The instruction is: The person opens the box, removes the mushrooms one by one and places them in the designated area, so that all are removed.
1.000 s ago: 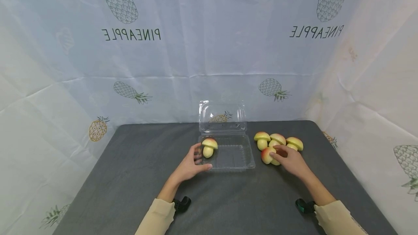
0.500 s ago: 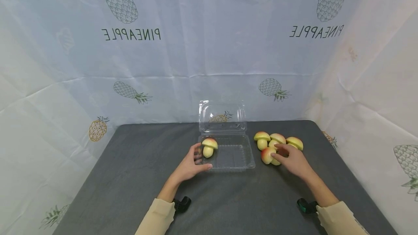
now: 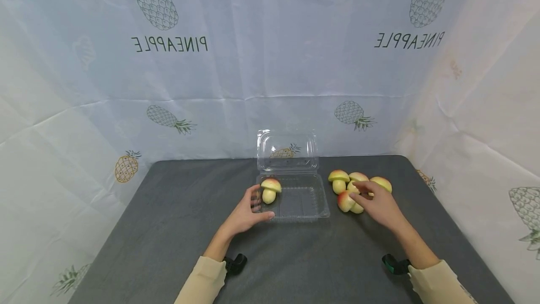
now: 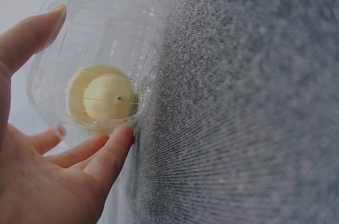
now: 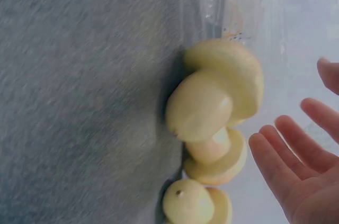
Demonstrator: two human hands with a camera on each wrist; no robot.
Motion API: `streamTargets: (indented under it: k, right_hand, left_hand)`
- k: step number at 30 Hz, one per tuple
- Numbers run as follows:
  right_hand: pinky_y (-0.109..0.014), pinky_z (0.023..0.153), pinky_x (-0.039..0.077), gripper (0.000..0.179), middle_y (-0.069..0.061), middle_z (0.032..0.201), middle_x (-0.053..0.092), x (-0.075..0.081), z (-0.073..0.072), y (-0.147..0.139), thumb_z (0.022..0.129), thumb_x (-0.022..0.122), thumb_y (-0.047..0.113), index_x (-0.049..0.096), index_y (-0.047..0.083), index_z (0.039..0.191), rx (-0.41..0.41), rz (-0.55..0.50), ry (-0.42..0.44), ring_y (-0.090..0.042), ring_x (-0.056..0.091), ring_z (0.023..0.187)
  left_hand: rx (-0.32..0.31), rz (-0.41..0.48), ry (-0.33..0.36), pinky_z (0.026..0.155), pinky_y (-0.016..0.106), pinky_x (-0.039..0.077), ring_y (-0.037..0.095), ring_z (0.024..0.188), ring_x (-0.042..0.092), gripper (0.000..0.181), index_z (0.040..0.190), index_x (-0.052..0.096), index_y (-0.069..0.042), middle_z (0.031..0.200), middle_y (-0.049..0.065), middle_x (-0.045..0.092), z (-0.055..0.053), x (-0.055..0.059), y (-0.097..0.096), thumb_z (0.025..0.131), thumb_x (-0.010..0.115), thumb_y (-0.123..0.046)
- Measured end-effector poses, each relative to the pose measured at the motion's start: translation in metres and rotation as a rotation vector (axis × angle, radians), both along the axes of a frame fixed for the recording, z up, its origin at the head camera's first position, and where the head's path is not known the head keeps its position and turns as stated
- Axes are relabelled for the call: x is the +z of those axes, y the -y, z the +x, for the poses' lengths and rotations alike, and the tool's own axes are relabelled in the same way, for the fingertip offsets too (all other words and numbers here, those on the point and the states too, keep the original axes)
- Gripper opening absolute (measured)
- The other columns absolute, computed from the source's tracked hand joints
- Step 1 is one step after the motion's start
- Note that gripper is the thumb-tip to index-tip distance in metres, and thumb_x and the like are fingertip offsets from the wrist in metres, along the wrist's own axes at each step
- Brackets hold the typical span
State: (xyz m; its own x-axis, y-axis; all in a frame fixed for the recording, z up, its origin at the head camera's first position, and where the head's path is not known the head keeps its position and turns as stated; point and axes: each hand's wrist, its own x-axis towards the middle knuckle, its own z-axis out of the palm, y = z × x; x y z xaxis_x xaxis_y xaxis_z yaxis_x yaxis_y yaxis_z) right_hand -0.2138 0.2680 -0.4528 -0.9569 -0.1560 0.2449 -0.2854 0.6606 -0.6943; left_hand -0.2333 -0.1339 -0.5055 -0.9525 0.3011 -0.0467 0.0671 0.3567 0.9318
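Note:
A clear hinged plastic container (image 3: 297, 201) sits on the dark table with its lid raised. In its left part is one toy mushroom (image 3: 271, 189), pale yellow with a reddish cap. My left hand (image 3: 242, 215) spans the container's near left corner, its extended fingertips at the side wall and its thumb at the front rim. Several similar mushrooms cluster to the container's right. My right hand (image 3: 379, 205) hovers over the nearest mushroom (image 3: 346, 201), which lies on its side. In the right wrist view, spread fingers (image 5: 275, 166) stand apart from the mushrooms (image 5: 198, 105).
The upright lid (image 3: 287, 151) leans near a pineapple-print curtain (image 3: 253, 60) behind the table (image 3: 190, 229). Other mushrooms (image 3: 339, 182) of the cluster are behind the nearest one, close together. Curtain also hangs along both sides.
My right hand has drawn slightly back and up from the nearest mushroom, which stays almost where it was. My left hand and the container have not moved.

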Motion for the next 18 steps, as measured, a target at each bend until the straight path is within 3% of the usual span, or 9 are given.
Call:
streamTargets:
  k: [18]
  right_hand:
    - [-0.054,0.095,0.054,0.040,-0.020,0.124,0.061,0.010,-0.003,0.032,0.100,0.069,0.019,0.062,-0.004,0.131,0.028,-0.133,-0.012,-0.039,0.059,0.117]
  left_hand:
    - [-0.006,0.006,0.004,0.106,0.055,0.046,0.044,0.137,0.045,0.101,0.161,0.019,-0.012,0.153,0.025,0.033,0.000,0.002,0.000,0.087,0.084,-0.034]
